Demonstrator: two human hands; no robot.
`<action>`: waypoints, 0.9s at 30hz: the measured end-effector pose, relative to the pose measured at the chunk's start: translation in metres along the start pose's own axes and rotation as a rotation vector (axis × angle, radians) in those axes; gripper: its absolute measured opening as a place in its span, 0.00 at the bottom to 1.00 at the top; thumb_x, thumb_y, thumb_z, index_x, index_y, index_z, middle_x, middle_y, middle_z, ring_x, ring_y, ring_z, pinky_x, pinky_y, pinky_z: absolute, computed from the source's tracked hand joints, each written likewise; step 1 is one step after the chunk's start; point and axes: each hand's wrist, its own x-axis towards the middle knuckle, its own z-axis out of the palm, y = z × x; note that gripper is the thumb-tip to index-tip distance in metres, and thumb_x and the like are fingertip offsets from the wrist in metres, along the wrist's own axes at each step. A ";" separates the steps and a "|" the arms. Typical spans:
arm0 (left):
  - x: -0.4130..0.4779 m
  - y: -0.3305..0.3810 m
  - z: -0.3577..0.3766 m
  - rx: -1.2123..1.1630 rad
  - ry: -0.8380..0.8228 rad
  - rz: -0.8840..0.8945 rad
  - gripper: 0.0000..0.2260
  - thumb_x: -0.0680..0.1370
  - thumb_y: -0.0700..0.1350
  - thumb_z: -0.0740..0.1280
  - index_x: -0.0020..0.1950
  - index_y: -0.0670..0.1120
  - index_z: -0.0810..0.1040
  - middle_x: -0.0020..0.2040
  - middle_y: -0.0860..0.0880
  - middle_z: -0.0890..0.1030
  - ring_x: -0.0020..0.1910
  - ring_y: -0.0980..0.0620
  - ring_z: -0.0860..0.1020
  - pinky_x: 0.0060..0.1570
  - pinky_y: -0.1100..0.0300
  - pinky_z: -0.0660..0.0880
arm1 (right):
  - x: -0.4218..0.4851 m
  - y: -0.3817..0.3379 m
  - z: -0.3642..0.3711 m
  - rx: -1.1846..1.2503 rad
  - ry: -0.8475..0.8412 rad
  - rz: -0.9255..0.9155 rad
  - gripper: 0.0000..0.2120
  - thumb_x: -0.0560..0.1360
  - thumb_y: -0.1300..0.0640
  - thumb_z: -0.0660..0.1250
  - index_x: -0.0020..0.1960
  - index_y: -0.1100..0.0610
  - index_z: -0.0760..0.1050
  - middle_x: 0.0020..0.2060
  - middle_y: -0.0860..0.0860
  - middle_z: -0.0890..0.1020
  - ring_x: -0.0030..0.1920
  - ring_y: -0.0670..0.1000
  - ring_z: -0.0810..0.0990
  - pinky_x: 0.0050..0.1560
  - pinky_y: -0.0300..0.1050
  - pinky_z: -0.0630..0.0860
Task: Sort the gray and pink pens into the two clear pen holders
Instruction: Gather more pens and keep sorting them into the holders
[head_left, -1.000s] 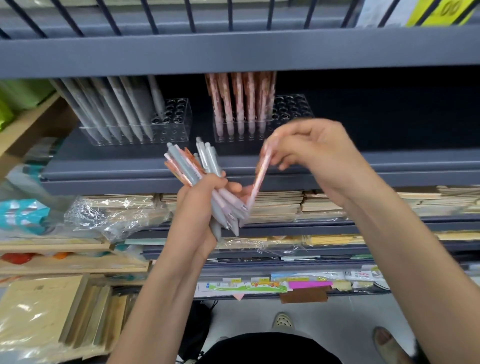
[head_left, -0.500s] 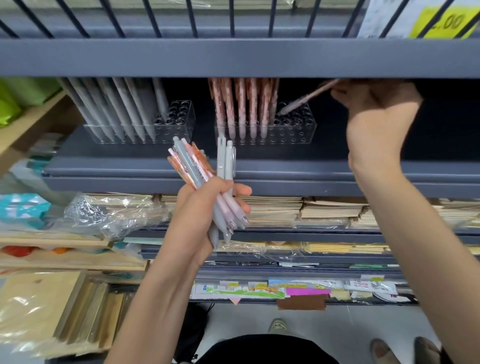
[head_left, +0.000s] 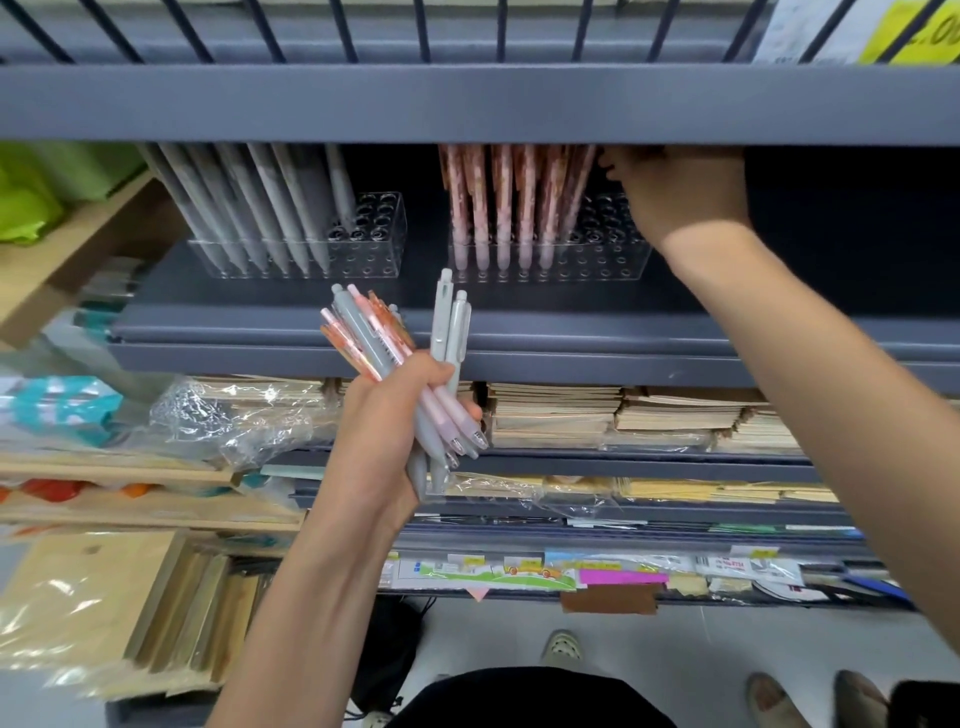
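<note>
Fingers of the left hand (head_left: 384, 431) curl round a bundle of pens (head_left: 382, 338) before the shelf (head_left: 571, 338) edge, while the right hand (head_left: 680, 192) sits over the empty right end of the pink-pen holder (head_left: 608, 260), its grip unclear.

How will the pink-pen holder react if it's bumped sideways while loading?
Likely slides rather than tips: the clear holder is low, wide and flat on the smooth shelf. Probably light, thin clear plastic. The pink pens stand tall, crowded in its left half, so they would likely wobble and weight that side.
</note>
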 end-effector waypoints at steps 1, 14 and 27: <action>0.000 0.000 -0.003 -0.001 -0.003 -0.005 0.11 0.77 0.39 0.67 0.56 0.36 0.74 0.28 0.46 0.80 0.28 0.51 0.82 0.26 0.61 0.77 | 0.000 -0.001 0.000 -0.026 -0.011 0.000 0.15 0.80 0.48 0.60 0.60 0.55 0.77 0.58 0.50 0.82 0.60 0.51 0.78 0.64 0.42 0.70; 0.000 0.005 -0.016 -0.018 -0.065 0.002 0.23 0.67 0.42 0.71 0.58 0.34 0.73 0.31 0.46 0.80 0.29 0.49 0.81 0.26 0.60 0.76 | -0.009 -0.002 0.010 -0.077 0.119 -0.006 0.17 0.78 0.48 0.63 0.59 0.58 0.80 0.57 0.55 0.83 0.58 0.53 0.79 0.60 0.39 0.70; 0.004 0.009 -0.019 -0.002 -0.100 0.052 0.05 0.76 0.36 0.68 0.51 0.36 0.76 0.34 0.42 0.83 0.30 0.46 0.83 0.28 0.58 0.78 | -0.099 -0.025 0.038 0.374 -0.590 -0.047 0.05 0.73 0.54 0.74 0.44 0.56 0.84 0.35 0.46 0.84 0.35 0.39 0.77 0.37 0.33 0.75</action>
